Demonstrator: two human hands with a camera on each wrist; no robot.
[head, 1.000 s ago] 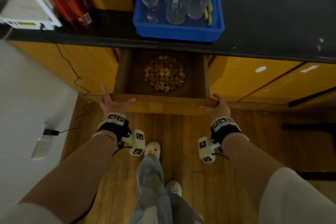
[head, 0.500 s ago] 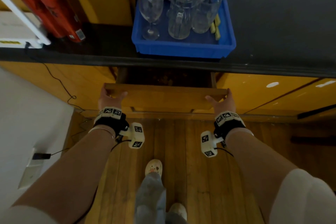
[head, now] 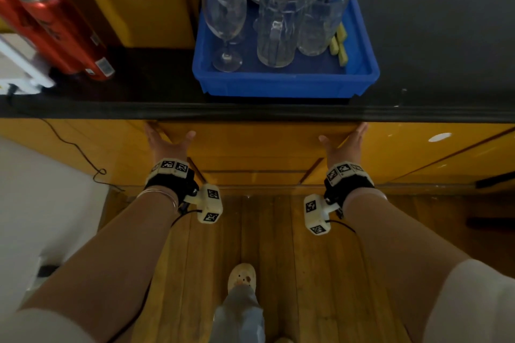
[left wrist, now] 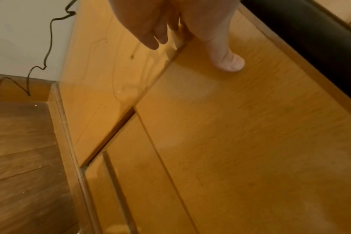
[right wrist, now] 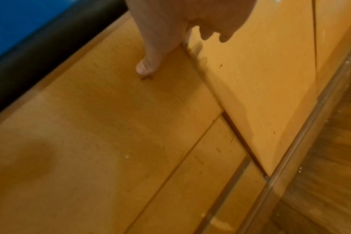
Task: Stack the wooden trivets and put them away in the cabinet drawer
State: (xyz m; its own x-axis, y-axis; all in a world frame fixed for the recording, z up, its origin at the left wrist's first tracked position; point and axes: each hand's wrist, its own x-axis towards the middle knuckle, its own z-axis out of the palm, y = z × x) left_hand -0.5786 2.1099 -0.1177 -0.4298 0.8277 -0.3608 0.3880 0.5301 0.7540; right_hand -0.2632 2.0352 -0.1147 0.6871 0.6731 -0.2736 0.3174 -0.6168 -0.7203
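**Drawer front pressed home, trivets out of sight**

The left hand point(head: 166, 142) and the right hand point(head: 345, 143) are lying flat against the two upper corners of the glossy yellow-orange wooden drawer front point(head: 259, 147), fingers straight and spread, thumbs splayed inward, gripping nothing. The drawer front is sitting level with the neighbouring cabinet panels just under the black countertop edge point(head: 250, 113). The wooden trivets are not showing in any view; they are presumably inside, behind the panel.

The drawer front is looking stiff, smooth and handle-less, so it is probably best pushed with flat palms at the corners, as here, and pulled by its top or side edges. The lacquer may be slippery.

On the counter, a blue plastic bin point(head: 287, 83) is holding fragile clear glassware point(head: 274, 22). Two red cans point(head: 55, 30) are carrying dark lettering and a barcode label, too blurred to read.
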